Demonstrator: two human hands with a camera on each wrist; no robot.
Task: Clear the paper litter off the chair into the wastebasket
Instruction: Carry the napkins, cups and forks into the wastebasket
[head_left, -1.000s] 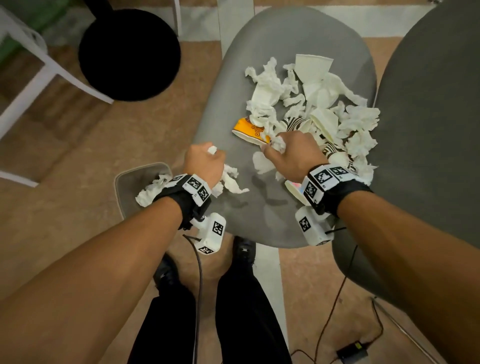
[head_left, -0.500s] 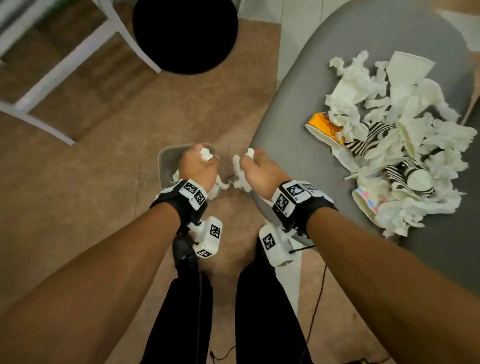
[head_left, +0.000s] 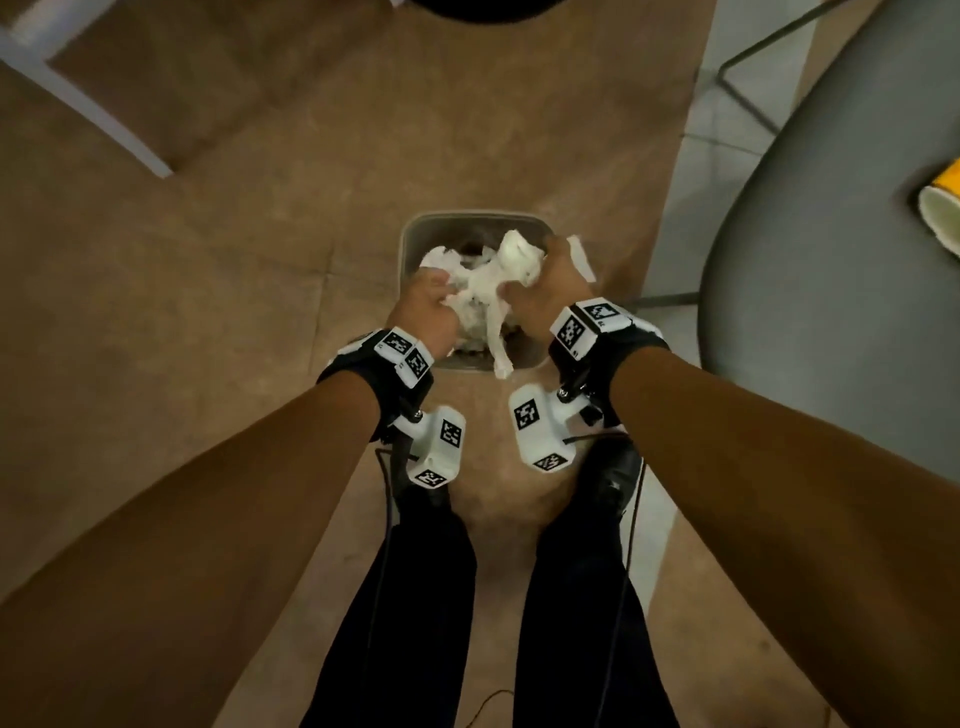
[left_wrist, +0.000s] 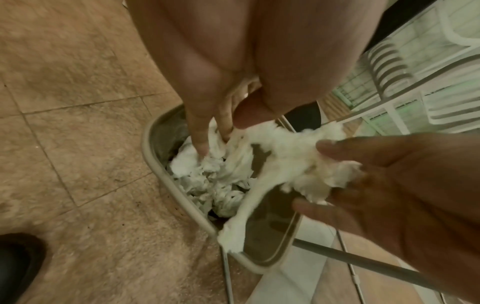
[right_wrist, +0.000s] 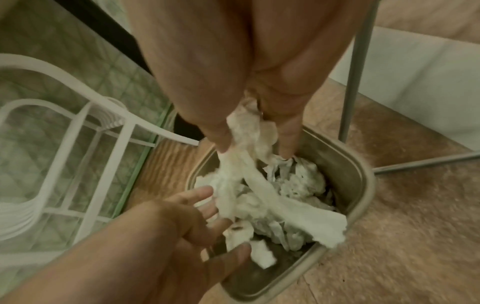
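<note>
The grey wastebasket (head_left: 470, 217) stands on the floor between my two hands, with crumpled white tissue lying inside. My left hand (head_left: 428, 306) hovers over its left side with fingers spread and straight, fingertips (left_wrist: 202, 148) touching the paper in the basket. My right hand (head_left: 545, 275) is over the right side and pinches a wad of white tissue (head_left: 511, 260) between thumb and fingers (right_wrist: 285, 144); a long strip (right_wrist: 306, 218) hangs from it across the rim (right_wrist: 369, 174). The grey chair (head_left: 831, 260) is at the right edge, with an orange paper cup (head_left: 943, 208) on it.
Thin grey chair legs (head_left: 753, 78) run across the floor right beside the basket. A white wire chair (right_wrist: 78, 144) stands to the far left, and a black round object (head_left: 493, 5) lies at the top. My legs and black shoes (head_left: 608, 467) are just behind the basket.
Both hands have moved left from the chair edge to over the basket. My left hand has opened and let its tissue fall. Most of the chair litter has left the view.
</note>
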